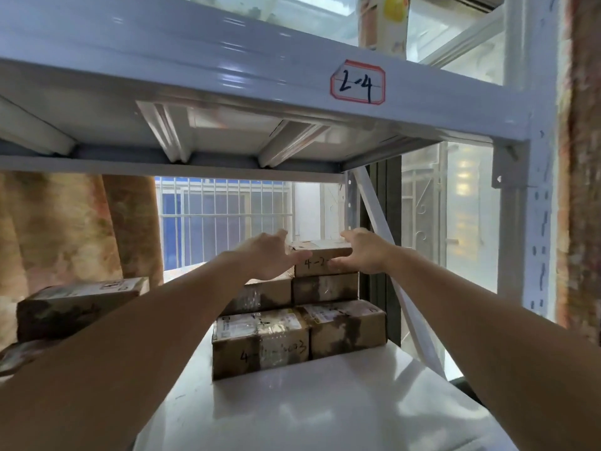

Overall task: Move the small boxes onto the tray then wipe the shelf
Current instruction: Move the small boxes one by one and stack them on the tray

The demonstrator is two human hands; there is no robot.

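Several small brown cardboard boxes are stacked at the back right of the white shelf (309,402). The top box (320,255), marked "4-2", sits highest on the stack. My left hand (270,255) reaches to its left side, thumb lying across its front face and fingers over its top. My right hand (366,252) is at its right side, fingers over the far top edge and thumb on the front. Below lie two middle boxes (325,288) and two larger front boxes (260,343). No tray is in view.
Another box (74,304) sits on the left of the shelf, partly behind my left arm. The upper shelf beam bears a label "2-4" (357,82). A white diagonal brace (390,271) and upright post (517,222) stand at the right. A patterned curtain hangs behind on the left.
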